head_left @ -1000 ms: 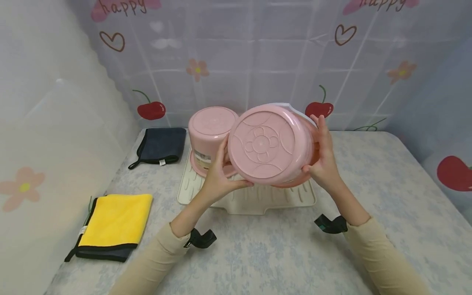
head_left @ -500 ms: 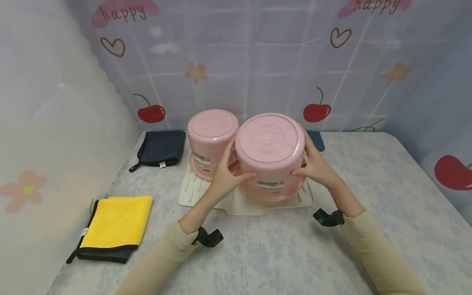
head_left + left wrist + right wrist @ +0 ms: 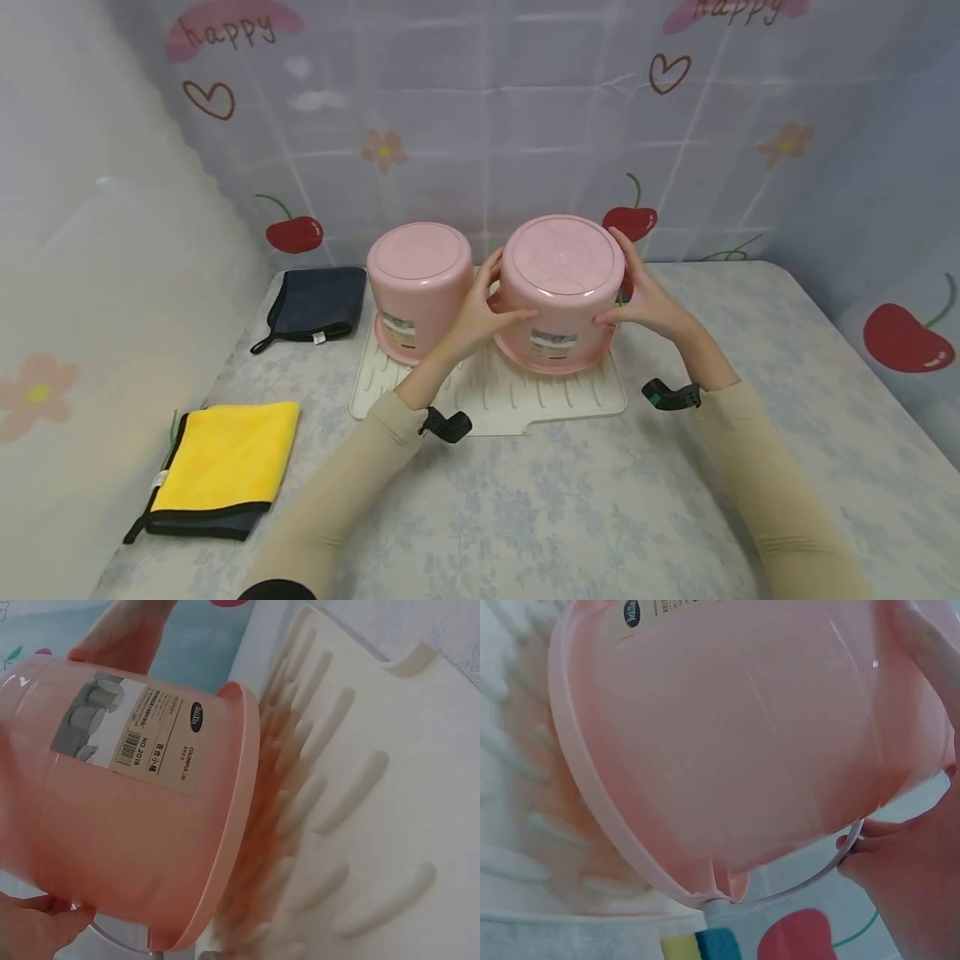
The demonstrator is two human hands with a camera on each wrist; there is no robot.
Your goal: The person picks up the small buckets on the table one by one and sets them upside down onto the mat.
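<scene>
My two hands hold a pink plastic bucket (image 3: 558,304) upside down, its base upward and its rim close over a cream ridged draining mat (image 3: 562,404). The left hand (image 3: 483,308) grips the bucket's left side, thumb on the front wall. On the other side, the right hand (image 3: 651,304) holds the wall with its thumb in front; in the right wrist view its fingers are also at the thin bucket handle (image 3: 802,889). A paper label (image 3: 127,735) shows on the bucket's side. Left of it, a second pink bucket (image 3: 420,287) stands inverted on the mat.
A folded dark cloth (image 3: 318,304) lies at the back left, and a folded yellow cloth (image 3: 228,454) nearer the front left. A yellow and blue sponge (image 3: 701,945) shows past the bucket rim. Printed sheets (image 3: 487,108) enclose the table's back and sides.
The held bucket has turned from tilted, base facing the camera, to base up, and has moved down and then back over the mat. Both hands keep their hold on it.
</scene>
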